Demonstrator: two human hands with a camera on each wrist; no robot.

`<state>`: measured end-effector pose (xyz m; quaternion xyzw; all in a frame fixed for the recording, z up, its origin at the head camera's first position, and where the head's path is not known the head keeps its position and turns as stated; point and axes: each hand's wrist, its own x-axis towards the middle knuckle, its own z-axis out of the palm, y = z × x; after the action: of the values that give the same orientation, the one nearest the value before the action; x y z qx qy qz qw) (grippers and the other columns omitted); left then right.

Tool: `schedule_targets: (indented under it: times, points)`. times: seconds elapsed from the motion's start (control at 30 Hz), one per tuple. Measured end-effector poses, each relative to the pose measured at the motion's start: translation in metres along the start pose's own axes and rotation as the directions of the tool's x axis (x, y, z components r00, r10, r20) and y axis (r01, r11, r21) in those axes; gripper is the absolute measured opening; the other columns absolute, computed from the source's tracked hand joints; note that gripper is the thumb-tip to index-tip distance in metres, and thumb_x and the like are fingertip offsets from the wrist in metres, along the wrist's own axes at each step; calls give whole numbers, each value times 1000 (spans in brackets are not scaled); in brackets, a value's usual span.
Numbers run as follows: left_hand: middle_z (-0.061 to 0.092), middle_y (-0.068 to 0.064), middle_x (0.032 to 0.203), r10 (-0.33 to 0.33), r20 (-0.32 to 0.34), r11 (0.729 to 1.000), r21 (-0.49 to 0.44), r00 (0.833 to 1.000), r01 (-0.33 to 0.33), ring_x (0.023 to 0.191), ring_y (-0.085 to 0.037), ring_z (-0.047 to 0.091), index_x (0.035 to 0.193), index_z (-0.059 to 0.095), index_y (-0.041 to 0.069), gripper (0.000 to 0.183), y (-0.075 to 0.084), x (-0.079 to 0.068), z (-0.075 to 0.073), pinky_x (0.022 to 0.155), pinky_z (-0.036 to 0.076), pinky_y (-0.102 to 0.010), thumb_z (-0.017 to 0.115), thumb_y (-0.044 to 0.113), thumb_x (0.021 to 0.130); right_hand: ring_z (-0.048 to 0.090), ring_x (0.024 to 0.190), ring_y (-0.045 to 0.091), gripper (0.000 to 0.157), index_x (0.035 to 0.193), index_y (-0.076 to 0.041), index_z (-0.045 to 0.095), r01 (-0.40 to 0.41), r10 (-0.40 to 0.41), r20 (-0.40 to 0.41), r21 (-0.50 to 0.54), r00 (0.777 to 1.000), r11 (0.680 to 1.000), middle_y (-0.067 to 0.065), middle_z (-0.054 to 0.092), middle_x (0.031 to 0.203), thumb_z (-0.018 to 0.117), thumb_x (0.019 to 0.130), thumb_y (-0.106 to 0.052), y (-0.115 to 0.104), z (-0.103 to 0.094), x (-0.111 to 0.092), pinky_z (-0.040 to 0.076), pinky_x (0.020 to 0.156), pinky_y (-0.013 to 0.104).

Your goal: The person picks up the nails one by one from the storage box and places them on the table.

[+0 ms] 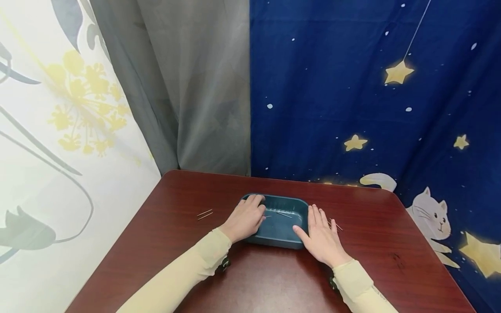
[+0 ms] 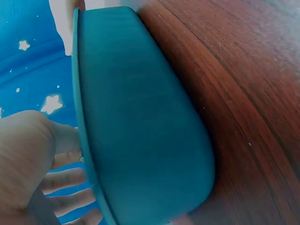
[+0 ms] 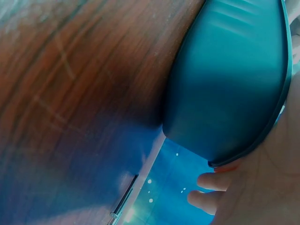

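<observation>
A dark teal rectangular tray (image 1: 275, 242) stands on the table. My left hand (image 1: 243, 221) reaches over its left end, fingers bent down inside. A small round end of a thin nail-like rod (image 2: 81, 159) shows between thumb and finger in the left wrist view; the head view shows its pale shaft (image 1: 268, 216) by the fingertips. Another thin rod (image 1: 284, 214) lies on the tray's floor. At the right end, my right hand (image 1: 322, 237) rests against the rim with straight fingers, thumb spread over the tray. The rim hides part of the right fingers in the right wrist view.
Two thin rods (image 1: 205, 214) lie on the table left of the tray. More thin rods (image 1: 336, 224) lie just right of my right hand, partly hidden by it. The reddish-brown table (image 1: 258, 278) ends at curtains (image 1: 211, 108) behind and a white patterned cloth (image 1: 51, 174) at left.
</observation>
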<state>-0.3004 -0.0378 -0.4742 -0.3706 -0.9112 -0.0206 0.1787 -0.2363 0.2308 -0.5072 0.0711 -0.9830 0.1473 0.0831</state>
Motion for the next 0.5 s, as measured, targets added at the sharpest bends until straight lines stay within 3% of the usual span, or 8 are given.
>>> schedule_targets:
  times: [0.23, 0.5]
  points:
    - [50, -11, 142, -8, -86, 999, -43, 996, 4, 130, -29, 44, 84, 67, 18, 18, -13, -11, -14, 88, 48, -45, 65, 28, 98, 16, 150, 42, 99, 159, 0, 20, 0, 0, -1, -3, 1000, 1000, 18, 17, 165, 36, 96, -74, 1, -1, 0, 14, 110, 71]
    - [52, -14, 139, -28, -206, 995, -97, 978, 8, 129, -31, 45, 79, 71, 16, 15, -35, -33, -28, 91, 47, -49, 73, 23, 92, 15, 150, 42, 98, 159, 1, 20, -8, 8, 4, -4, 1000, 1000, 19, 18, 165, 39, 97, -72, 0, -1, 0, 12, 110, 72]
